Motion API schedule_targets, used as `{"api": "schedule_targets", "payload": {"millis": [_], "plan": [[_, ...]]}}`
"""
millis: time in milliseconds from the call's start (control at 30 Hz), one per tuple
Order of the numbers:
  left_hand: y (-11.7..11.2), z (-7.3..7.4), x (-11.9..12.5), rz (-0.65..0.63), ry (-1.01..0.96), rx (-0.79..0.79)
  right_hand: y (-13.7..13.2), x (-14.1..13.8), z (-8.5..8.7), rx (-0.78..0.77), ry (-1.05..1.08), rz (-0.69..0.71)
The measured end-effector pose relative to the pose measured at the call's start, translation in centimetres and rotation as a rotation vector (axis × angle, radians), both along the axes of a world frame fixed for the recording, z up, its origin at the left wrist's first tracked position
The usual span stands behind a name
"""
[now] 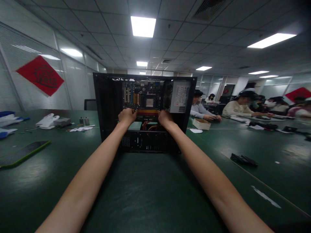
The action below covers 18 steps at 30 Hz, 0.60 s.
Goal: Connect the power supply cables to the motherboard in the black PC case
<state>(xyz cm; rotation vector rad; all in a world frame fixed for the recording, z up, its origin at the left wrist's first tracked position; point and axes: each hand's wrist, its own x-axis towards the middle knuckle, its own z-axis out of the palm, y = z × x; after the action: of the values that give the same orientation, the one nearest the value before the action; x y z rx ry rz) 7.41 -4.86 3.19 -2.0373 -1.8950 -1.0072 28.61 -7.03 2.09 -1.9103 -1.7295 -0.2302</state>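
The computer case (107, 106) stands upright, back from the tabletop's (145, 194) near edge, open side toward the person, so the left hand (127, 116) and right hand (166, 117), fingers curled, reach the red strip's (148, 112) two ends; any grip is hidden.

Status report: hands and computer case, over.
Left hand and right hand inside open black metal computer case, at red-yellow strip ends. Grip hidden. Red cables just below.

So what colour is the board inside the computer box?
Blue; the head view shows the board clearly.
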Motion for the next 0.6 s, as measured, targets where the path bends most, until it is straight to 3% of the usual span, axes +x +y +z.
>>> {"api": "schedule_targets", "payload": {"millis": [233, 600], "plan": [[-0.16, 0.0, -0.13, -0.02, 0.015, 0.096, -0.02, 0.5, 0.04, 0.022, 0.038, 0.032], [0.2, -0.01, -0.36, -0.04, -0.061, 0.099, -0.14, 0.44, 0.33, 0.021, 0.05, 0.036]]}}
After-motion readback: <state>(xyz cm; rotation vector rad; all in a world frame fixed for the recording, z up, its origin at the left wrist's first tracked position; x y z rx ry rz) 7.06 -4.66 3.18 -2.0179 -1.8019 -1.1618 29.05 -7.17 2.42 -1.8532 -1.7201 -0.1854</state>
